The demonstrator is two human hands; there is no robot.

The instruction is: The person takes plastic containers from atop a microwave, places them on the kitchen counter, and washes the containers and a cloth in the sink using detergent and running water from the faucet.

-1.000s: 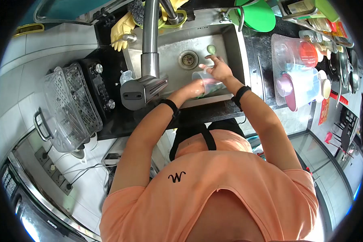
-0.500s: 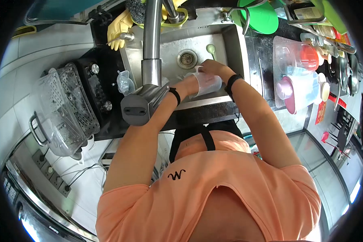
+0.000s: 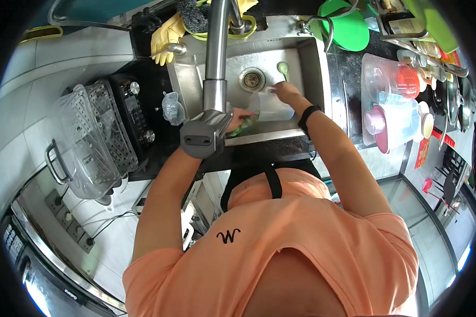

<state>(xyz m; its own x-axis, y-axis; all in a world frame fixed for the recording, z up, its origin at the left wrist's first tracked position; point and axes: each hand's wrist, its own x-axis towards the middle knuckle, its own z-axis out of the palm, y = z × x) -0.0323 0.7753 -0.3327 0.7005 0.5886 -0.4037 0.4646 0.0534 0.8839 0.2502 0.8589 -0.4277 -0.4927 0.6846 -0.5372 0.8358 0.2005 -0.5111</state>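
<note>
Over the sink [image 3: 314, 79], my right hand [image 3: 286, 92] is closed at the handle side of a translucent plastic jug [image 3: 272, 108]. The jug lies on its side, its mouth turned left. My left hand [image 3: 240, 117] is just outside that mouth, closed on a green scrubbing pad [image 3: 242, 127], blurred and partly covered by the fingers. The faucet [image 3: 214, 95] hides part of my left wrist. Beyond my right hand, a green spoon [image 3: 283, 70] rests on the sink bottom, right of the drain [image 3: 252, 80].
Yellow rubber gloves [image 3: 167, 39] hang at the back left. A clear plastic item [image 3: 173, 108] lies left of the sink, near a black appliance [image 3: 130, 113]. Clear containers [image 3: 378, 79] and a green lid [image 3: 349, 29] are on the right.
My left hand has come out of the jug and moved left, with the green scrubbing pad now showing. My right hand stays at the jug. The whole view has shifted slightly.
</note>
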